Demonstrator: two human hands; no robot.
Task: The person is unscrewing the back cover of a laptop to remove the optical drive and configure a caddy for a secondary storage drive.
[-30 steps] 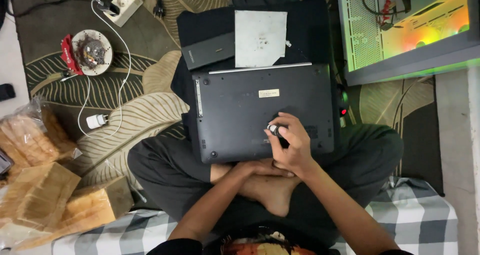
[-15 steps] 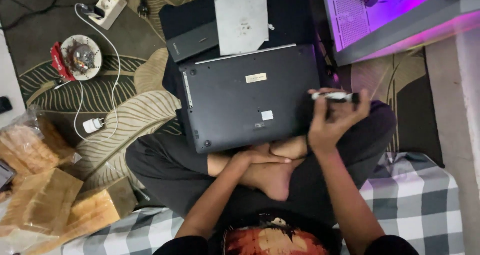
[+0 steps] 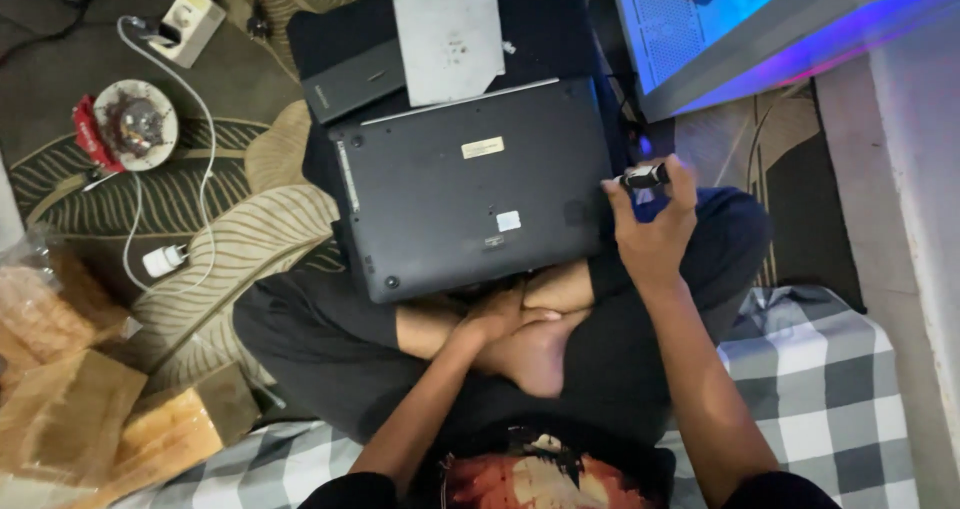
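A dark grey laptop (image 3: 470, 199) lies upside down across my crossed legs, its underside with small labels facing up. My right hand (image 3: 655, 229) is raised just past the laptop's right edge and is shut on a small black-and-silver screwdriver (image 3: 643, 177), held sideways at the fingertips. My left hand (image 3: 495, 314) rests on my foot below the laptop's near edge, fingers curled, holding nothing.
A grey metal plate (image 3: 447, 44) and a dark slim panel (image 3: 355, 81) lie beyond the laptop. A lit computer case (image 3: 740, 29) stands at upper right. A round dish (image 3: 134, 124), white cable, power strip (image 3: 188, 21) and cardboard pieces (image 3: 70, 419) sit to the left. A checked blanket (image 3: 820, 389) lies underneath.
My right hand has lifted the screwdriver off the laptop's underside and carried it out past the right edge. The case light has gone from green to purple-blue.
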